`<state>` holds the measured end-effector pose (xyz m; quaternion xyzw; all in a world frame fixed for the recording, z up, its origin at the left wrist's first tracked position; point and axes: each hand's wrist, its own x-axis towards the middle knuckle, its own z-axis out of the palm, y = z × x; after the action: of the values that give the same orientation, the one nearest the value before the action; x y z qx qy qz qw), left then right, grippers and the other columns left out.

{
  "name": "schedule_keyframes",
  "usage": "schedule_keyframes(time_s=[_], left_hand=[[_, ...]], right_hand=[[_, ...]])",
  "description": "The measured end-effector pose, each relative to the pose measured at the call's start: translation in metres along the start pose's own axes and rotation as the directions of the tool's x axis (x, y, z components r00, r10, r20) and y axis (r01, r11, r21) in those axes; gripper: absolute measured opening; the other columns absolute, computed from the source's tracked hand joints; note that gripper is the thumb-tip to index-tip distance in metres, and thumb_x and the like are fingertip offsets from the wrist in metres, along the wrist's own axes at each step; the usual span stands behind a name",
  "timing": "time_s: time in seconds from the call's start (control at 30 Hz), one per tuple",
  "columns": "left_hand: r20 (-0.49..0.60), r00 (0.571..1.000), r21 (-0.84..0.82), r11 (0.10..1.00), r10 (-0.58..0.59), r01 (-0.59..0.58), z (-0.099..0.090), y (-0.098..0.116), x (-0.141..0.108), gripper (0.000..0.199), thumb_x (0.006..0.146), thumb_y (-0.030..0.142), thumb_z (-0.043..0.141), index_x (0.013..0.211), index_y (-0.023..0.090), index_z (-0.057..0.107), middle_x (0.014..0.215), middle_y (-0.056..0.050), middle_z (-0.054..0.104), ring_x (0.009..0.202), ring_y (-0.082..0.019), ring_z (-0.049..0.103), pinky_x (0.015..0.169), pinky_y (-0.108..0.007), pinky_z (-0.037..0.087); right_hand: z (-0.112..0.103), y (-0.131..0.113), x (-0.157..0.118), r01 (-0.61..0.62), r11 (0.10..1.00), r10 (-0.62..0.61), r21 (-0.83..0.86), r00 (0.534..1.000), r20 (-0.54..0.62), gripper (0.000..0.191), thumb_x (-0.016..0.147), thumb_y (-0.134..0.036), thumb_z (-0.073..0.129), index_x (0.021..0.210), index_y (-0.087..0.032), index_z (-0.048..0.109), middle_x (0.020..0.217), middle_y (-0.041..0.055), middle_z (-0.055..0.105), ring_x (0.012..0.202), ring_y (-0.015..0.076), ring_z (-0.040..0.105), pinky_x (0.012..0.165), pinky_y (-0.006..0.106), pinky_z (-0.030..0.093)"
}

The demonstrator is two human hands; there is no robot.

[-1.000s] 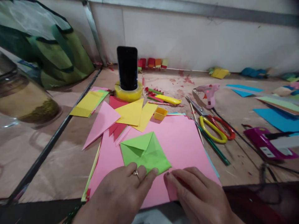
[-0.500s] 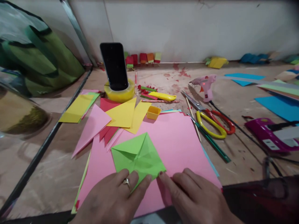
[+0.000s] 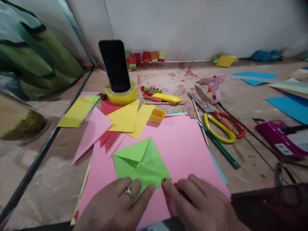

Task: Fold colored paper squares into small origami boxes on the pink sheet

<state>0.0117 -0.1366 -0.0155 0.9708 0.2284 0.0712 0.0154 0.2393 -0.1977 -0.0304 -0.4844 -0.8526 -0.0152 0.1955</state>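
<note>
A green sheet of paper (image 3: pixel 144 160), folded with creased flaps meeting near its middle, lies on the pink paper stack (image 3: pixel 187 144). My left hand (image 3: pixel 113 202), wearing a ring, is closed on the green paper's near left edge, its fingers bent and pressing down. The right corner of the same paper is under a fingertip of my right hand (image 3: pixel 199 202), whose other fingers are curled. Undersides of both hands are hidden. Left of the green paper lie folded pink (image 3: pixel 92 134) and yellow (image 3: pixel 125 115) pieces. A small yellow open box (image 3: pixel 157 115) sits at the stack's back edge.
A phone (image 3: pixel 115 64) stands in a tape roll (image 3: pixel 121 93). To the right are scissors (image 3: pixel 221 125), a green pencil (image 3: pixel 221 147), a glue gun (image 3: pixel 214 85) with its cord and a purple power strip (image 3: pixel 276 138). A jar (image 3: pixel 21 118) and green bag (image 3: pixel 40 64) stand left.
The camera view has shifted slightly. My hands keep nearly the same place on the green paper, with the fingertip still at its right corner.
</note>
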Motion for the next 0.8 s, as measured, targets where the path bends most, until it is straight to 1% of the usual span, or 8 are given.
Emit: schedule_keyframes(time_s=[0.13,0.3,0.4,0.47,0.53,0.67,0.73,0.8], left_hand=[[-0.028,1.000,-0.010,1.000,-0.012,0.011,-0.001,0.001,0.000,0.037,0.088,0.005,0.043,0.118,0.020,0.058,0.091,-0.005,0.069,0.073,-0.019,0.061,0.064,-0.031,0.052],[0.031,0.998,-0.076,0.995,-0.055,0.057,-0.001,0.003,0.001,0.038,0.091,0.010,0.038,0.125,0.014,0.054,0.090,-0.007,0.068,0.076,-0.020,0.063,0.066,-0.033,0.053],[-0.007,0.995,-0.077,0.992,-0.103,0.102,0.000,0.004,0.004,0.037,0.094,0.018,0.036,0.125,0.009,0.054,0.092,-0.010,0.068,0.079,-0.022,0.063,0.066,-0.034,0.054],[-0.043,0.994,-0.051,0.994,-0.099,0.096,0.000,0.004,0.005,0.036,0.095,0.020,0.035,0.123,0.007,0.055,0.092,-0.012,0.068,0.080,-0.023,0.064,0.065,-0.034,0.054],[-0.043,0.996,-0.034,0.996,-0.083,0.081,0.000,0.003,0.006,0.037,0.096,0.019,0.034,0.123,0.007,0.056,0.091,-0.012,0.068,0.080,-0.022,0.064,0.065,-0.033,0.055],[0.050,0.996,-0.016,0.997,-0.073,0.074,-0.002,0.002,0.005,0.038,0.096,0.021,0.034,0.126,0.006,0.053,0.094,-0.012,0.068,0.083,-0.023,0.063,0.067,-0.033,0.056],[0.092,0.993,0.002,0.997,-0.078,0.078,-0.002,0.003,0.004,0.040,0.096,0.021,0.034,0.129,0.006,0.050,0.096,-0.012,0.067,0.084,-0.023,0.063,0.068,-0.034,0.056],[0.098,0.992,0.024,0.997,-0.081,0.079,-0.001,0.004,0.003,0.040,0.096,0.020,0.034,0.131,0.007,0.048,0.098,-0.013,0.067,0.086,-0.024,0.063,0.068,-0.034,0.056]], right_hand=[[0.000,-0.001,-0.001,-0.012,1.000,0.012,0.002,1.000,0.005,0.028,0.090,-0.010,0.045,0.108,-0.010,0.066,0.071,0.0073,0.065,0.061,0.0183,0.059,0.052,0.030,0.049],[0.000,0.000,-0.005,-0.089,0.992,0.087,0.089,0.996,0.022,0.036,0.089,-0.011,0.047,0.122,-0.013,0.058,0.073,0.0067,0.064,0.061,0.0179,0.060,0.051,0.029,0.049],[-0.009,0.006,-0.003,-0.230,0.934,0.221,0.272,0.973,0.063,0.034,0.089,-0.015,0.048,0.121,-0.015,0.059,0.075,0.0064,0.066,0.062,0.0169,0.062,0.053,0.026,0.051],[-0.019,0.012,0.004,-0.334,0.825,0.283,0.456,0.942,0.179,0.028,0.090,-0.015,0.046,0.110,-0.021,0.063,0.070,0.0016,0.067,0.057,0.0134,0.062,0.052,0.021,0.051],[-0.029,0.019,0.016,-0.475,0.649,0.298,0.594,0.877,0.376,0.025,0.091,-0.017,0.044,0.103,-0.023,0.064,0.054,-0.0045,0.061,0.041,0.0095,0.055,0.039,0.016,0.045],[-0.035,0.031,0.044,-0.784,0.304,0.261,0.541,0.615,0.744,0.024,0.091,-0.018,0.039,0.098,-0.022,0.062,0.040,-0.0094,0.047,0.029,0.0074,0.042,0.026,0.013,0.030],[-0.032,0.037,0.055,-0.839,0.241,0.230,0.488,0.538,0.811,0.021,0.090,-0.022,0.041,0.090,-0.021,0.062,0.041,-0.0088,0.048,0.026,0.0062,0.037,0.024,0.013,0.026],[-0.027,0.043,0.063,-0.850,0.277,0.202,0.448,0.507,0.838,0.018,0.088,-0.025,0.045,0.082,-0.020,0.061,0.044,-0.0077,0.050,0.025,0.0054,0.035,0.023,0.014,0.026]])
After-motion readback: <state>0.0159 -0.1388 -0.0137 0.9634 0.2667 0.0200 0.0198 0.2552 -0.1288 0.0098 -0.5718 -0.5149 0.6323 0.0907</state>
